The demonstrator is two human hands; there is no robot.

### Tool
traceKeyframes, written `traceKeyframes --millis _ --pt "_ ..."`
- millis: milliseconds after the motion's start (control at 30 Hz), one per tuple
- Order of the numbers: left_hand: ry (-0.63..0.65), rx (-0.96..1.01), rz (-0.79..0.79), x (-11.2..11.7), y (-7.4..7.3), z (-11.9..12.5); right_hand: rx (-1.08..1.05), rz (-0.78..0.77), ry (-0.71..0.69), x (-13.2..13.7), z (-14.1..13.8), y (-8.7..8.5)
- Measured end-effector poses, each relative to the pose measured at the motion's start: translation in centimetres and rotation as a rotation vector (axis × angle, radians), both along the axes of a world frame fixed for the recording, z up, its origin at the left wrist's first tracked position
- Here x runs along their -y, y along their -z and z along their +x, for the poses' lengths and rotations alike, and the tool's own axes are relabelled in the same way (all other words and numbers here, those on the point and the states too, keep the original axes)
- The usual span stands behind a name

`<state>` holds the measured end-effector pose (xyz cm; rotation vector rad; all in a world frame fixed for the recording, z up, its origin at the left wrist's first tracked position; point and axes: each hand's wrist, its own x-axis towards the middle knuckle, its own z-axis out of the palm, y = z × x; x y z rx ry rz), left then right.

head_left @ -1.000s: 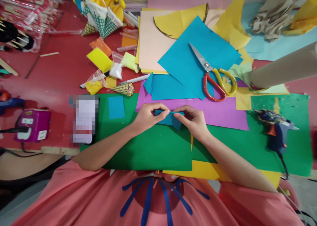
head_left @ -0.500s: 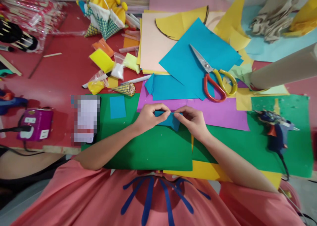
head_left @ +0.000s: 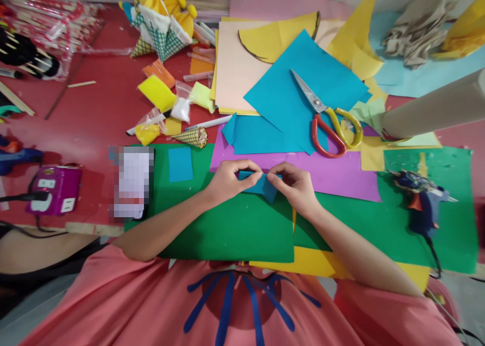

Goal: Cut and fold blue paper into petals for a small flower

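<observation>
Between my hands is a small piece of blue paper, with a flap hanging down at its right end. My left hand pinches its top edge with thumb and forefinger. Close beside it, my right hand pinches the same edge further right. The piece is held over a green sheet and the near edge of a purple sheet. A small blue paper rectangle lies flat to the left. Scissors with one red and one yellow handle rest on larger blue paper beyond my hands.
A blue glue gun lies at the right, its cord running off the near edge. A phone and a purple power socket box are at the left. Clay packets lie further back. A pale cardboard tube juts in from the right.
The blue paper has tilted slightly, and its hanging flap has shifted a little. Both hands stay almost in the same place, still pinching the edge.
</observation>
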<state>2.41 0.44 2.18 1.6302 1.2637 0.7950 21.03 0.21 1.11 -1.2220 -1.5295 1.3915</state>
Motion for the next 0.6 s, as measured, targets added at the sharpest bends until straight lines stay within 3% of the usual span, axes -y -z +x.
traceKeyframes --millis 200,433,600 --pt "-0.131 0.119 -0.054 -0.42 0.10 -0.26 -0.088 0.005 0.058 -0.43 0.25 -0.30" --pt "-0.076 0.106 -0.061 -0.05 0.24 -0.10 -0.049 -0.015 -0.028 -0.27 0.19 0.00" --pt "-0.147 0.151 -0.061 -0.35 0.29 -0.21 -0.029 0.001 -0.002 -0.40 0.29 -0.20"
